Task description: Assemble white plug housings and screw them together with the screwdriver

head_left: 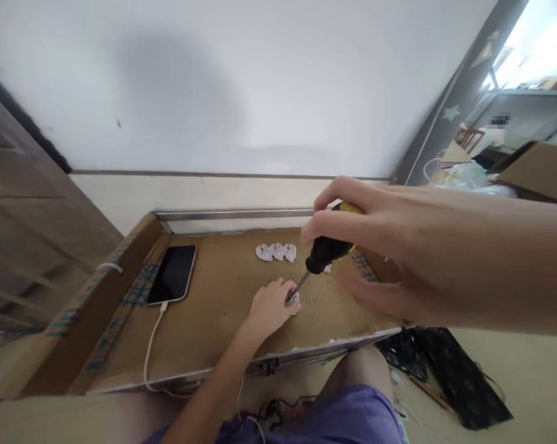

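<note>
My right hand (398,246) is wrapped round a screwdriver (327,250) with a black and yellow handle, its metal shaft slanting down to the left. The tip meets a small white part (293,300) that my left hand (271,307) pins on the brown cardboard sheet (213,308), fingers curled over it. Most of that part is hidden under the fingers. Three similar small white round parts (276,251) lie in a row farther back on the cardboard.
A black phone (173,273) lies at the left of the cardboard with a white cable (152,345) running off the near edge. A metal rail (232,214) borders the back by the white wall. Black mesh items (440,364) lie on the floor at right, cardboard boxes (537,169) beyond.
</note>
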